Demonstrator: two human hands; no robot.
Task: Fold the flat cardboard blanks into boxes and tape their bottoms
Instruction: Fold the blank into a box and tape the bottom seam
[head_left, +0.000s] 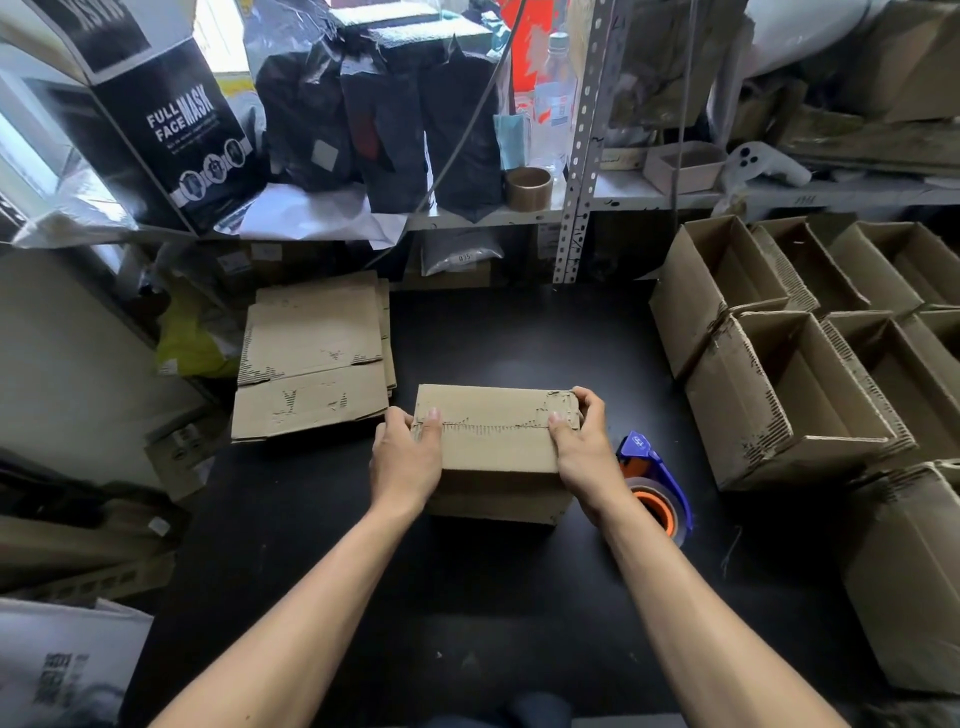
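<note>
A folded cardboard box (496, 441) stands on the black table (519, 338) with its closed flaps facing up and the seam running left to right. My left hand (408, 454) grips its left end, thumb pressed on the seam. My right hand (579, 441) grips the right end, thumb on top and fingers curled round the far corner. A blue and orange tape dispenser (657, 486) lies just right of the box, behind my right wrist. A stack of flat cardboard blanks (311, 358) lies to the left.
Several open, assembled boxes (800, 364) crowd the right side of the table. A metal shelf (582, 202) behind holds black bags, a tape roll (529, 188), a bottle and a full face mask carton (171, 119). More cartons sit at the left edge.
</note>
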